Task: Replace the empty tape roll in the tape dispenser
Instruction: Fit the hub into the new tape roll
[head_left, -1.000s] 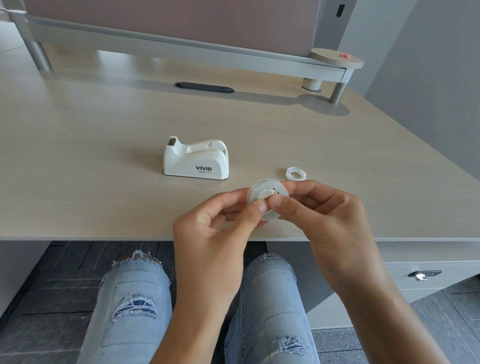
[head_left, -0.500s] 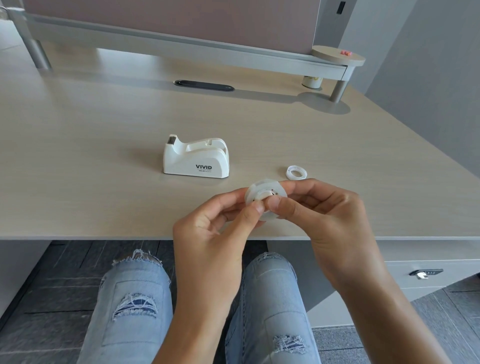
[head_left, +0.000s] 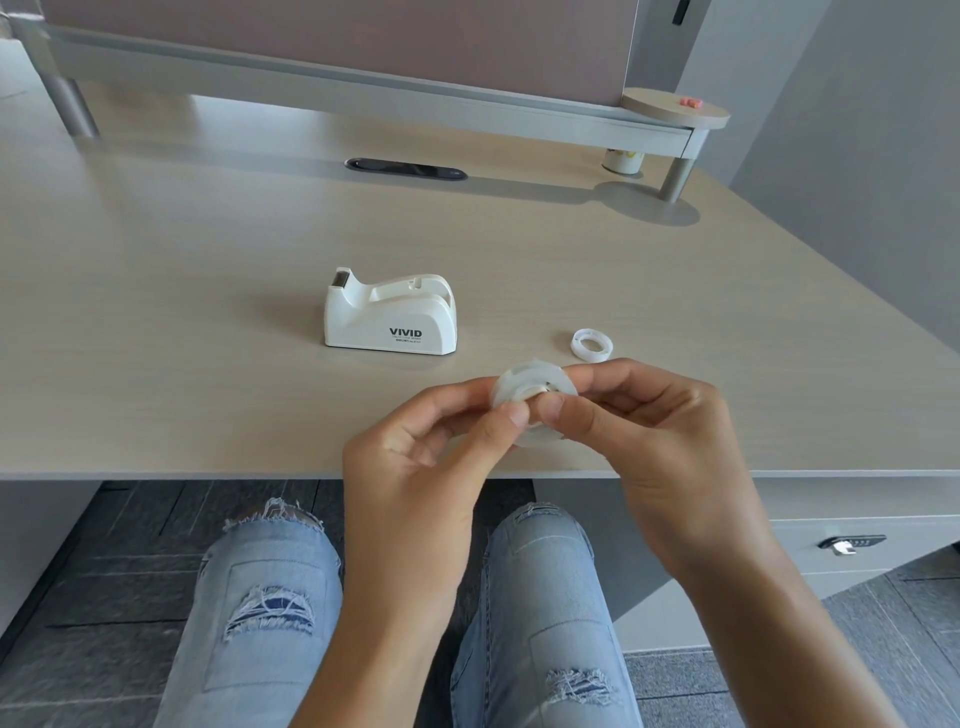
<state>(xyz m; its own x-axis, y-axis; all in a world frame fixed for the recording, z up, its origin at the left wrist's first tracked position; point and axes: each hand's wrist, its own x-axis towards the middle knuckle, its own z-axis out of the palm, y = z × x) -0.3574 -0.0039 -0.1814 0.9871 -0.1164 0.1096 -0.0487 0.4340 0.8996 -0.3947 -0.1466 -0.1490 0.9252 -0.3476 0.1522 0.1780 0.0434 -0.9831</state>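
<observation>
Grip: you held the new tape roll (head_left: 532, 400) between both hands, above the near edge of the desk (head_left: 156, 312). Your left hand (head_left: 415, 457) pinched its near face with thumb and forefinger; your right hand (head_left: 660, 431) closed round its right side, thumb pressed at the hub. Both hands were narrow and shut on the roll.

Roll: translucent, flat face turned up toward you and tilted slightly away; its axis ran roughly up from the desk toward your head. Whether a spindle sat in the hub could not be told.

Step in hand, as judged: fitting or seating the core in the fresh roll, or finding the tape's loose end; the pictures did not settle which.

Empty core (head_left: 591, 344): small white ring, flat on the desk, just beyond your right fingers, apart from them.

Tape dispenser (head_left: 390, 317): white, upright, cradle bare, well apart to the left; long axis ran left to right, cutter at the left end.

Next move, as judged: called for turning the roll on edge, axis crosswise to the dispenser, and lowering it into the cradle slots
</observation>
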